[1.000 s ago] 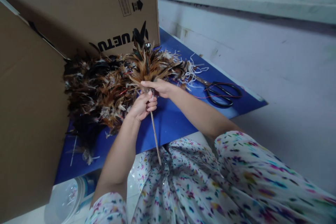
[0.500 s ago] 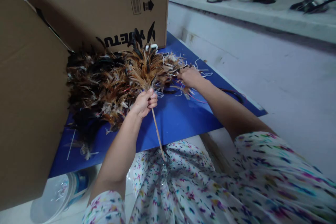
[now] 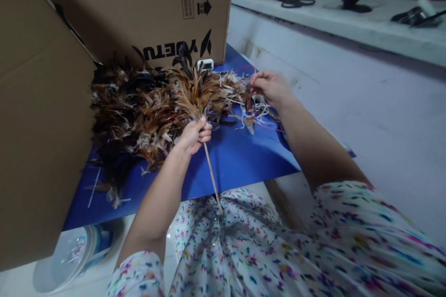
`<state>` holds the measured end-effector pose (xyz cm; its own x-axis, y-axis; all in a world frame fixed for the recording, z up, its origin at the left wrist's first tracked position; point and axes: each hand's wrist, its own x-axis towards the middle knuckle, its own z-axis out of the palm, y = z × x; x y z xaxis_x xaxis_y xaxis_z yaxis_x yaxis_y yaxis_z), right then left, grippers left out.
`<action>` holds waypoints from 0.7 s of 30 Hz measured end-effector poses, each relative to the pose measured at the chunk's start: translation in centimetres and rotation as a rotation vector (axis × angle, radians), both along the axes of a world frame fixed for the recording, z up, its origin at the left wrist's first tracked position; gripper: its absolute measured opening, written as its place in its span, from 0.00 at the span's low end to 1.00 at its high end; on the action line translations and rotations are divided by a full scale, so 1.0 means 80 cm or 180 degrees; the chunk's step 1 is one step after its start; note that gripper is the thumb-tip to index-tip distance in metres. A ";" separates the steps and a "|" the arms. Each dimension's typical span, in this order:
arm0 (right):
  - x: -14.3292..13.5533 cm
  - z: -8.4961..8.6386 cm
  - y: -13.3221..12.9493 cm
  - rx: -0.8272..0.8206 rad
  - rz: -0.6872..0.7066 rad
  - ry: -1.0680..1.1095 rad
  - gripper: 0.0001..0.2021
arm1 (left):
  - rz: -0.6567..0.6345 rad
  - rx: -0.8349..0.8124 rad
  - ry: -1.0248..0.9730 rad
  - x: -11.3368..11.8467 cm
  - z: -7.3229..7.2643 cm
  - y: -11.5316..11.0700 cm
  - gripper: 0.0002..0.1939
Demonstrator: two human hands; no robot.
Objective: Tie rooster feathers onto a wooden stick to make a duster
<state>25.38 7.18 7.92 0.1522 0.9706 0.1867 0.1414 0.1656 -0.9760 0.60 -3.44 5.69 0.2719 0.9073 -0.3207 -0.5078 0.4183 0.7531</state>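
My left hand is closed around a feather duster just below its brown and black feathers. The duster's thin wooden stick slants down from my fist to my lap. Over the right end of the feathers, my right hand is raised, slightly blurred, with its fingers pinched on a thin red string. A large heap of loose brown, black and white feathers lies left of the duster. White string scraps and feather bits are tangled below my right hand.
Cardboard boxes wall off the back and left of the blue tabletop. A small white device stands behind the feathers. On the ledge at right lie scissors. A plastic bucket is on the floor at lower left.
My right hand has risen and moved right, away from the string scraps, with red string now at its fingers. My left hand still grips the duster; the view has shifted slightly.
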 end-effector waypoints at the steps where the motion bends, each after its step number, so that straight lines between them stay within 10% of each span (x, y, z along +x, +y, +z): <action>1: -0.002 0.008 -0.004 -0.0030 0.0022 0.0326 0.10 | 0.0012 -0.0008 0.0004 0.000 0.000 0.000 0.16; 11: -0.010 0.045 0.002 -0.0266 -0.0132 -0.0111 0.10 | -0.0029 0.0004 -0.0024 -0.002 -0.007 0.003 0.14; 21: -0.004 0.102 0.019 0.1152 -0.0680 -0.2384 0.08 | 0.0010 -0.0086 -0.0049 -0.001 -0.004 0.000 0.16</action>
